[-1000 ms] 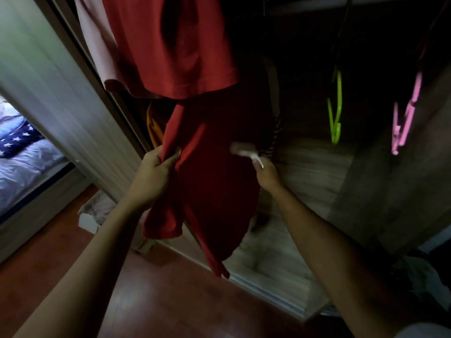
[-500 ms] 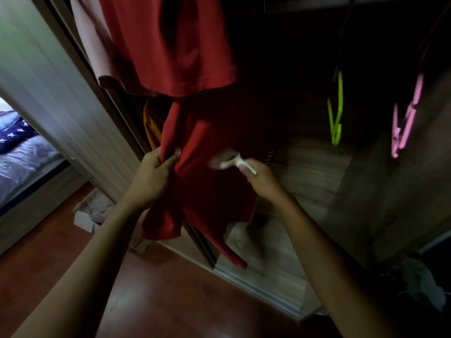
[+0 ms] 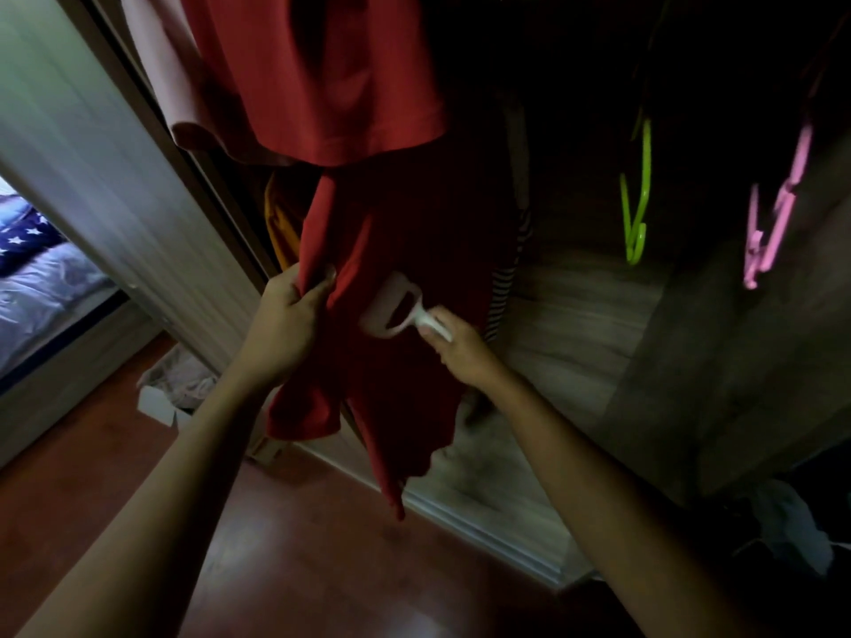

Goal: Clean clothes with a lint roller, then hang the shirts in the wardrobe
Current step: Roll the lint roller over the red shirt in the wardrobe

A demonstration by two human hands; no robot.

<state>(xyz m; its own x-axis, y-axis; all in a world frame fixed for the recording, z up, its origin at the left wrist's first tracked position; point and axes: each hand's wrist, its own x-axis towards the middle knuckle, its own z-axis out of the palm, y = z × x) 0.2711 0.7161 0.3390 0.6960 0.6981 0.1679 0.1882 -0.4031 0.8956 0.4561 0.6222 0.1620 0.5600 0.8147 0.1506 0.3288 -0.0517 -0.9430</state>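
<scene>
Currently we're pinching the hanging red shirt point(image 3: 396, 250) with left hand point(image 3: 288, 324), right hand point(image 3: 460, 349) fingers gripping lint roller point(image 3: 391, 308) handle, roller head touching fabric

Left hand point(image 3: 288, 324) bunches the hanging red shirt point(image 3: 396, 250); right hand point(image 3: 460, 349) presses the lint roller point(image 3: 391, 310) against it

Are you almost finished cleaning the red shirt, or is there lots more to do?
Partly done. The red shirt already hangs in the wardrobe. Right now the left hand pulls the cloth tight while the right hand presses the lint roller on it. Whether other clothes need cleaning is not visible; a green hanger and a pink hanger hang empty.
</scene>
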